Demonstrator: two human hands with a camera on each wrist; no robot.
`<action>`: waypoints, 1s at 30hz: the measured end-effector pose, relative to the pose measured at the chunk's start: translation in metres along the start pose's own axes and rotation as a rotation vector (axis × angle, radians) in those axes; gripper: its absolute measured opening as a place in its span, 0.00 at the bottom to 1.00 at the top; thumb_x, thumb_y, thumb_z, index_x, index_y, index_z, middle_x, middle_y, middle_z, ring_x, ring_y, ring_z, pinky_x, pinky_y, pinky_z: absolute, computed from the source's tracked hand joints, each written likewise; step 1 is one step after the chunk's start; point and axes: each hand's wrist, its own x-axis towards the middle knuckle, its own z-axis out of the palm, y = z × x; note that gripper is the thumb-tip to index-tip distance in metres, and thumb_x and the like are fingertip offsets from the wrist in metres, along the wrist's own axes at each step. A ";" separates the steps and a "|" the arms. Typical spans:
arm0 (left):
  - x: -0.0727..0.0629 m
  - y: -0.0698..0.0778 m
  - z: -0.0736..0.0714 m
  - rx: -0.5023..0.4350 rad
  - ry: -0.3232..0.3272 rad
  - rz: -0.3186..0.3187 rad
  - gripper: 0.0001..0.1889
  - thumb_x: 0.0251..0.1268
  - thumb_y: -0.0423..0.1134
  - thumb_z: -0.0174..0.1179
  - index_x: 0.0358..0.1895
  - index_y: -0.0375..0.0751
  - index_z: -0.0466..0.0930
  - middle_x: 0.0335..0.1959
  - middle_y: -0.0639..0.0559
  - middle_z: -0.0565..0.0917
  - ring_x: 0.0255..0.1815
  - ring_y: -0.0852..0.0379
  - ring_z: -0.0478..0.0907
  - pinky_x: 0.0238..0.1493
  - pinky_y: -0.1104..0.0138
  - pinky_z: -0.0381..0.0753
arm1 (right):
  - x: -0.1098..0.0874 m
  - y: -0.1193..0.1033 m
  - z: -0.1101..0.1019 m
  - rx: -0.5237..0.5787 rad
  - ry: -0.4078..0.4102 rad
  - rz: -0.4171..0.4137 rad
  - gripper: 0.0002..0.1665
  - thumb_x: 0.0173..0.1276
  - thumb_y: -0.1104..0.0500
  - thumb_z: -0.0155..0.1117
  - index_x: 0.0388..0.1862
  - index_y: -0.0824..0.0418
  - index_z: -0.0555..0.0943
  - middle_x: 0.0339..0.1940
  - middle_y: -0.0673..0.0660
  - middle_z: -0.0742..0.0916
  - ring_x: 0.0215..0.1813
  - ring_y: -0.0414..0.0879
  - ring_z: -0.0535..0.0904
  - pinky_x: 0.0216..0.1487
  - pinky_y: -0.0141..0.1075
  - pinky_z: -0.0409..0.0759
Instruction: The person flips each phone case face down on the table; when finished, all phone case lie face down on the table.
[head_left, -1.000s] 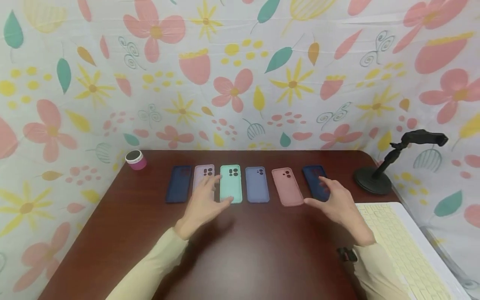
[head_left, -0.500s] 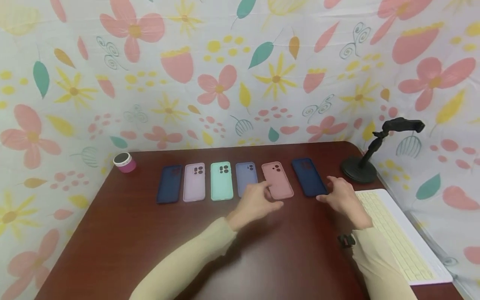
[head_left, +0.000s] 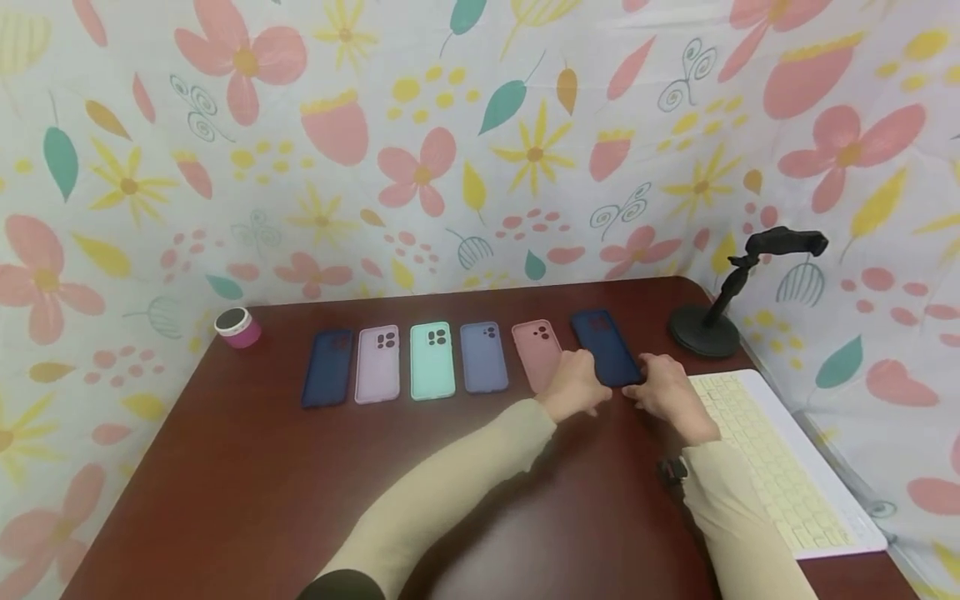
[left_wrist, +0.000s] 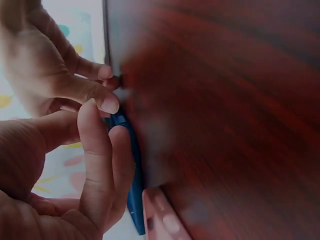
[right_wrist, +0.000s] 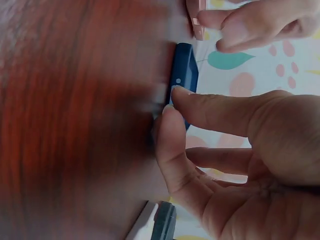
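Note:
A dark blue phone case lies at the right end of a row of phone cases in the head view. My right hand is at its near right corner; in the right wrist view the thumb and index finger pinch the edge of the case. My left hand hovers by the near left corner, over the lower part of a pink phone case. Its fingers are loosely bent, with nothing held between them, and overlap the dark blue case in the left wrist view.
Leftward lie a periwinkle case, a mint case, a lilac case and another dark blue case. A black stand and a white keyboard are at right. A pink-and-white jar sits far left.
My left hand has swept right, from the lilac and mint cases past the periwinkle one to the pink case. The right hand has closed onto the dark blue case's near corner. The view has shifted right.

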 end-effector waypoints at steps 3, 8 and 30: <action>0.012 0.000 0.012 0.005 0.002 -0.050 0.09 0.66 0.38 0.78 0.38 0.38 0.89 0.23 0.49 0.90 0.11 0.64 0.83 0.23 0.75 0.83 | 0.001 0.000 0.003 0.004 -0.017 0.039 0.41 0.73 0.64 0.73 0.75 0.85 0.67 0.64 0.87 0.78 0.39 0.57 0.93 0.50 0.50 0.90; 0.043 -0.008 0.036 0.013 -0.008 -0.095 0.08 0.64 0.40 0.79 0.36 0.41 0.90 0.24 0.52 0.90 0.11 0.63 0.84 0.24 0.74 0.85 | 0.004 -0.001 0.004 0.007 -0.029 0.076 0.39 0.73 0.65 0.72 0.74 0.85 0.67 0.66 0.87 0.74 0.40 0.56 0.92 0.43 0.44 0.92; 0.025 0.006 0.021 -0.063 0.051 -0.059 0.15 0.70 0.44 0.75 0.26 0.41 0.88 0.11 0.52 0.84 0.09 0.63 0.82 0.26 0.75 0.83 | -0.001 -0.003 -0.011 0.028 0.031 0.091 0.37 0.73 0.63 0.72 0.72 0.80 0.69 0.52 0.76 0.84 0.47 0.61 0.89 0.51 0.52 0.87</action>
